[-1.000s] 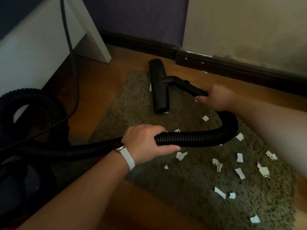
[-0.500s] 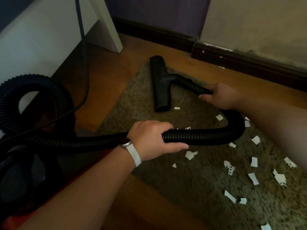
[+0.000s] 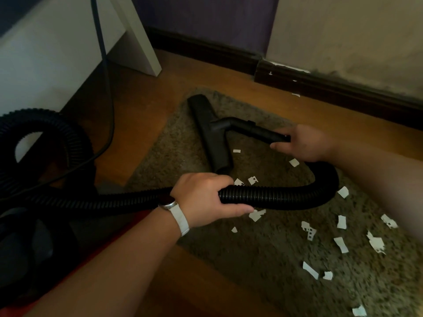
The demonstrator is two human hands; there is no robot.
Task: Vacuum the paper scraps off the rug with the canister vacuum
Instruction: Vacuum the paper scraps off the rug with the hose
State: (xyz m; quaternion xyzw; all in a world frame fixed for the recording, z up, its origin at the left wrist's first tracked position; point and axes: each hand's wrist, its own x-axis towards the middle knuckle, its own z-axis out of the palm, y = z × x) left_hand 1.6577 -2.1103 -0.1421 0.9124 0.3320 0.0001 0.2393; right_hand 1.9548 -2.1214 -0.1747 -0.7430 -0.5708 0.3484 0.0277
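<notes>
canister vacuum (image 3: pixel 20 236) sits far left, dark body low in frame. ribbed hose (image 3: pixel 274 197) runs right from it. left hand (image 3: pixel 206 200) wraps hose mid-length, fingers curled round. floor nozzle (image 3: pixel 209 133) lies flat on rug (image 3: pixel 274 266) near far corner. right hand (image 3: pixel 304 143) grips wand (image 3: pixel 251 130) at its end. paper scraps (image 3: pixel 341 244) dot right half of rug, plenty left. looks like early sweeping pass. next move likely calls for dragging nozzle right over scraps, kept flat, left hand feeding slack.
</notes>
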